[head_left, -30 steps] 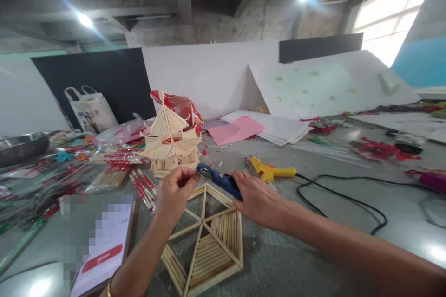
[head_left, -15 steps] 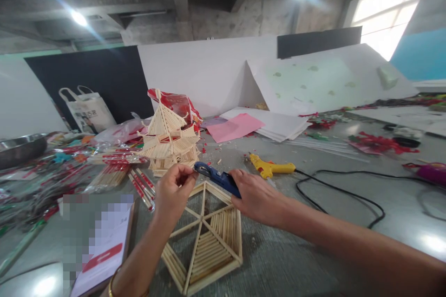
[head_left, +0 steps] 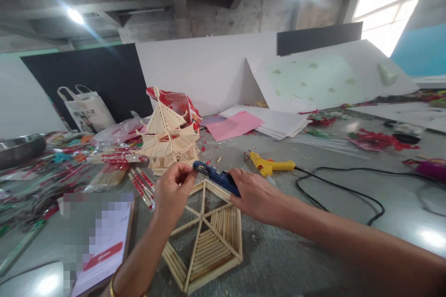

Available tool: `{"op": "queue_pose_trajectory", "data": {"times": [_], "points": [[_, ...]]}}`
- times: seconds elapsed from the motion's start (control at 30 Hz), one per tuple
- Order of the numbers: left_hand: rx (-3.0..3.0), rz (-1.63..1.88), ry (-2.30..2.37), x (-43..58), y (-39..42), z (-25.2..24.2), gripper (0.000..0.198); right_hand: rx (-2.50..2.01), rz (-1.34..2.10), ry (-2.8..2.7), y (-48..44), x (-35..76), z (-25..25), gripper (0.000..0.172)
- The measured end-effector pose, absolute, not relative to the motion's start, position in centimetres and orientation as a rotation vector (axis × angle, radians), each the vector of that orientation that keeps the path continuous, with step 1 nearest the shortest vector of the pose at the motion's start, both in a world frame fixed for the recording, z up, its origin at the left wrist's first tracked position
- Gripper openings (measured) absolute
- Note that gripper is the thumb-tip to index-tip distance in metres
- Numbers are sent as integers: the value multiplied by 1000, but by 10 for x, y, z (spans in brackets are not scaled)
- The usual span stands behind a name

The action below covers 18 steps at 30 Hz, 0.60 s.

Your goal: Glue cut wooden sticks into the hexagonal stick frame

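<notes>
A dark blue cutting tool (head_left: 219, 177) is gripped by its handles in my right hand (head_left: 256, 192). Its head reaches the fingertips of my left hand (head_left: 176, 190), which are pinched together; whatever they hold is too small to make out. Below both hands a hexagonal frame of wooden sticks (head_left: 214, 246) lies flat on the grey table. Some of its triangular sections are filled with rows of sticks, others are open. Behind my left hand stands a tiered stick pagoda (head_left: 167, 137).
A yellow glue gun (head_left: 272, 165) with a black cord (head_left: 344, 184) lies right of my hands. Wrapped stick bundles (head_left: 108, 174) are at left, a phone-like device (head_left: 104, 250) at front left. Pink paper (head_left: 235, 126) lies behind.
</notes>
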<state>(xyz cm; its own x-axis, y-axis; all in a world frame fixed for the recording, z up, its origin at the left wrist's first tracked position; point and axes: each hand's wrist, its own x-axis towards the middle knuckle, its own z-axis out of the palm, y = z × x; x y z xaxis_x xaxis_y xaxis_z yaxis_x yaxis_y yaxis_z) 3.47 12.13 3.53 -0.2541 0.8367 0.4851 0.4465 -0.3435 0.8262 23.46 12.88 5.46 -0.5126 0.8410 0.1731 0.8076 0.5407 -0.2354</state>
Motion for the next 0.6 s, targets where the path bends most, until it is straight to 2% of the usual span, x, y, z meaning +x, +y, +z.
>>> {"op": "queue_pose_trajectory", "data": {"times": [0.3, 0.6], "points": [[1656, 1676, 1531, 36, 121, 35, 11, -1397, 185, -2516, 126, 233, 58, 20], [1789, 1614, 1712, 36, 120, 35, 11, -1389, 161, -2513, 126, 232, 56, 24]]}}
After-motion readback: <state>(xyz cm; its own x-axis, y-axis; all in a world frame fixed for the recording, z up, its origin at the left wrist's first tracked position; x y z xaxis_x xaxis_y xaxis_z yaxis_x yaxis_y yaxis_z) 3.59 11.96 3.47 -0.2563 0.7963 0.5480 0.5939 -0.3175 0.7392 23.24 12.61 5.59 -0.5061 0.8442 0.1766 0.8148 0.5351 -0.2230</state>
